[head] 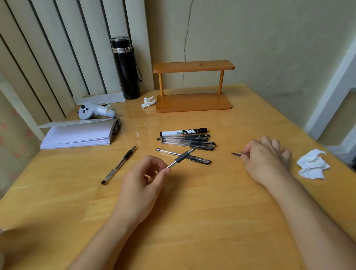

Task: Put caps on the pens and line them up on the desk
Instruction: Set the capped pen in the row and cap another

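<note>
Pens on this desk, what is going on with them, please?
A person is capping pens at a wooden desk. The left hand holds an uncapped pen by its barrel. The right hand pinches what looks like a pen cap, apart from that pen. Beyond the hands, a marker and several capped pens lie side by side, and one more capped pen lies askew. A second bare pen lies alone at the left.

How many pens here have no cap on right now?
2. One uncapped pen lies left of the left hand; the held pen is pinched in that hand. The piled pens look capped, but overlap may hide one.
</note>
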